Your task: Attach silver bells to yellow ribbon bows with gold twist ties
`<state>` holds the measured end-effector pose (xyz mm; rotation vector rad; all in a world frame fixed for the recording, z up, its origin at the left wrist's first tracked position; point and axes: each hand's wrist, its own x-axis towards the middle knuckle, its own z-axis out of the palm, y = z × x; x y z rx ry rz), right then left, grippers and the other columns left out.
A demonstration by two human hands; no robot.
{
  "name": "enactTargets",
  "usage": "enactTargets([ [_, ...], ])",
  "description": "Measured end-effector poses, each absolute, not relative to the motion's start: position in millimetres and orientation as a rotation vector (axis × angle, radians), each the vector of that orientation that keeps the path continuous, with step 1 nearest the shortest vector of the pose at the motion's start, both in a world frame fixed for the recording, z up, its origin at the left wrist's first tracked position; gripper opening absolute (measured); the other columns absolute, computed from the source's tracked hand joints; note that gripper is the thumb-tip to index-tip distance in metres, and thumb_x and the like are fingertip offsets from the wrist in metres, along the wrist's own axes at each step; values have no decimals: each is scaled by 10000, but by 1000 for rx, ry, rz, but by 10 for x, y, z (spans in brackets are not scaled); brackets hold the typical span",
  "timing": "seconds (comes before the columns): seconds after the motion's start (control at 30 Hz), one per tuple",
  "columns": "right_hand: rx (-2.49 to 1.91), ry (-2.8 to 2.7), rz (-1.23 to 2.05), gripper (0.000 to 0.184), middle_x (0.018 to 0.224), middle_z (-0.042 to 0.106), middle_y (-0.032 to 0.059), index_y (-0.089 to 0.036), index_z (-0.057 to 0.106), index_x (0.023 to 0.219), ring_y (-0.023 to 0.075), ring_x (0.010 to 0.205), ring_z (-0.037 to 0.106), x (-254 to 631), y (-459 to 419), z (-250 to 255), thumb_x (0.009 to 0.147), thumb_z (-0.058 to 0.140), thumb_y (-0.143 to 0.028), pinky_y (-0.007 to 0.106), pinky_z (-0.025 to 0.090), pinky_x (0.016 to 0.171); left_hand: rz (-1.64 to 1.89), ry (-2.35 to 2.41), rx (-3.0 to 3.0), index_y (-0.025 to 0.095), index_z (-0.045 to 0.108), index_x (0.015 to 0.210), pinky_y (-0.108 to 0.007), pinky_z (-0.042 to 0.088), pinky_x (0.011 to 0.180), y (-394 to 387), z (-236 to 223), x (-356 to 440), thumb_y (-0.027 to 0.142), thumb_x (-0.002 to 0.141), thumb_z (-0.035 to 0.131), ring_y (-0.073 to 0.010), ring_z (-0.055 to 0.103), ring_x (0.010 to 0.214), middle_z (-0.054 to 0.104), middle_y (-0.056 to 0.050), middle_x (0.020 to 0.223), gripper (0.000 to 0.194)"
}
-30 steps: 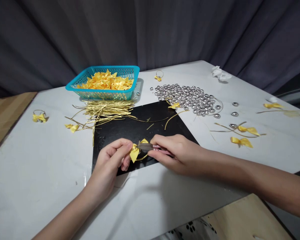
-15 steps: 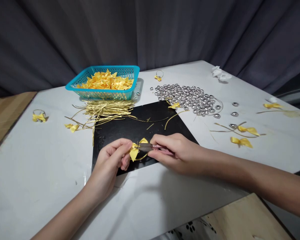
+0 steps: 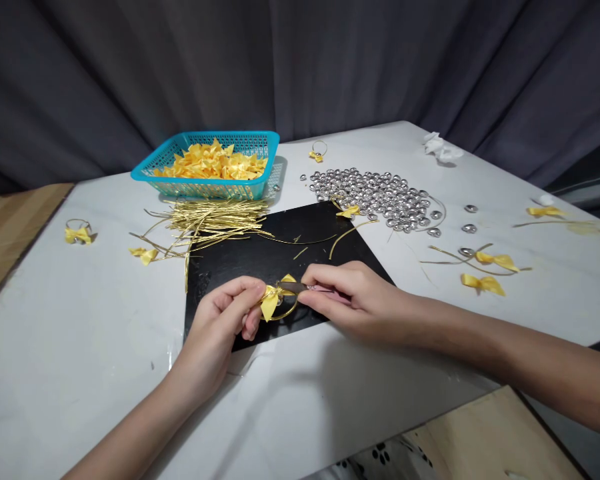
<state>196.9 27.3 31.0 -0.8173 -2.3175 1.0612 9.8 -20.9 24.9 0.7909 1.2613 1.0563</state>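
Observation:
Over the black mat, my left hand pinches a yellow ribbon bow between thumb and fingertips. A gold wire loop curves below the bow, and a small silvery piece shows at its middle. My right hand is closed around pliers with pink handles. Their dark jaws reach left to the bow's centre, where the wire meets it. Whether the jaws grip the wire cannot be made out. My right palm hides most of the handles.
Behind the mat stand a blue basket of yellow bows, a bundle of gold wires and a heap of silver beads. Loose bows and wires lie at right. A bow ring sits at left, crumpled tissue at the back.
The pliers have turned slightly in my right hand, so the jaws look narrower. The bow has tilted a little, showing more of its silvery middle. My left hand has hardly moved.

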Motion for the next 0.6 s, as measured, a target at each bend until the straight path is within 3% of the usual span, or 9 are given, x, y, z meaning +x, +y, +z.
enactTargets([
  [0.27, -907, -2302, 1186, 261, 515, 325, -81, -166, 455, 699, 50, 448, 255, 1968, 268, 339, 888, 452, -347, 179, 215, 441, 1048, 1274, 781, 164, 554, 606, -163, 268, 427, -206, 260, 107, 332, 754, 648, -50, 318, 422, 409, 74, 418, 243],
  [0.6, -833, -2389, 1120, 258, 525, 350, -76, -176, 400, 689, 50, 461, 281, 1968, 269, 323, 894, 449, -326, 190, 237, 476, 1041, 1277, 785, 164, 567, 607, -155, 277, 425, -204, 237, 86, 342, 743, 658, -49, 321, 421, 406, 75, 418, 242],
])
